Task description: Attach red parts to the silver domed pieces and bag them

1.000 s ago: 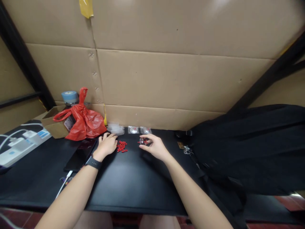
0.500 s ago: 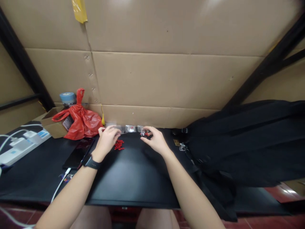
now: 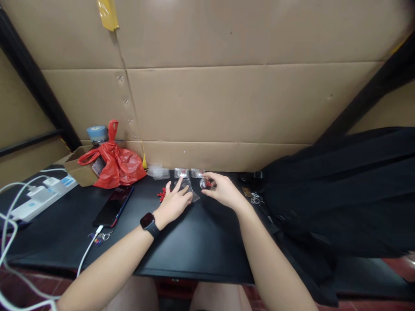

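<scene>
My left hand (image 3: 175,203), with a black watch on the wrist, rests fingers apart on a clear plastic bag (image 3: 195,196) on the black table. Between the thumb and fingers of my right hand (image 3: 222,189) is a small round clear item (image 3: 205,184) with red in it. Just left of my left hand lies a pile of small red pieces (image 3: 161,195). Two clear packets, a left one (image 3: 181,173) and a right one (image 3: 197,173), lie behind my hands. A stack of clear bags (image 3: 158,172) sits farther left.
At the left are a red plastic bag (image 3: 121,166), a cardboard box (image 3: 79,166), a phone (image 3: 114,206) with a white cable, and a power strip (image 3: 43,198). Keys (image 3: 255,198) and a large black cloth (image 3: 340,194) lie at the right. Cardboard wall (image 3: 210,103) stands behind.
My left hand has moved right from the stack of bags, and a clear bag now lies under its fingers. My right hand keeps its round item. The view has shifted slightly.
</scene>
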Demonstrator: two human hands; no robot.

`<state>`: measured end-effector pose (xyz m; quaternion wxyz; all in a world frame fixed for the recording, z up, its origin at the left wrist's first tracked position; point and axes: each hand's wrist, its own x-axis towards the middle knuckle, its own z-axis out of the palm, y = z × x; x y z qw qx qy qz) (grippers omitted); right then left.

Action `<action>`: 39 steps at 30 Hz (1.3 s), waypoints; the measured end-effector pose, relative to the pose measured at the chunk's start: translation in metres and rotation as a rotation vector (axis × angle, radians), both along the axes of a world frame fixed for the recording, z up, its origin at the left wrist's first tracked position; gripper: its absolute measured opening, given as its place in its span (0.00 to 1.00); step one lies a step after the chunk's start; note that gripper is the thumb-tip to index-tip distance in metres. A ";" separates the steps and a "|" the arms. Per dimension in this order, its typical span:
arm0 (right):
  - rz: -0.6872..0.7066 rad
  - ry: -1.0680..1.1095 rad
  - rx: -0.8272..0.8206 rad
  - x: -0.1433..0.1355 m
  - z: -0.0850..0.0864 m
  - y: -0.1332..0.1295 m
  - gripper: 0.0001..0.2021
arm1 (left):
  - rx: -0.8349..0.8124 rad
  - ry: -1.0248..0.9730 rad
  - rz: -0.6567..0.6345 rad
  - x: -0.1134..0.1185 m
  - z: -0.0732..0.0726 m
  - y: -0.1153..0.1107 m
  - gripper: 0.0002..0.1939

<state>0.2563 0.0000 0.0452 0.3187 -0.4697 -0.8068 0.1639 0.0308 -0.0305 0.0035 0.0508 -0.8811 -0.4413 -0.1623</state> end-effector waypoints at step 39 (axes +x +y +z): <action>0.147 -0.198 -0.152 -0.024 -0.023 0.003 0.24 | -0.356 0.003 -0.237 -0.023 0.002 0.000 0.20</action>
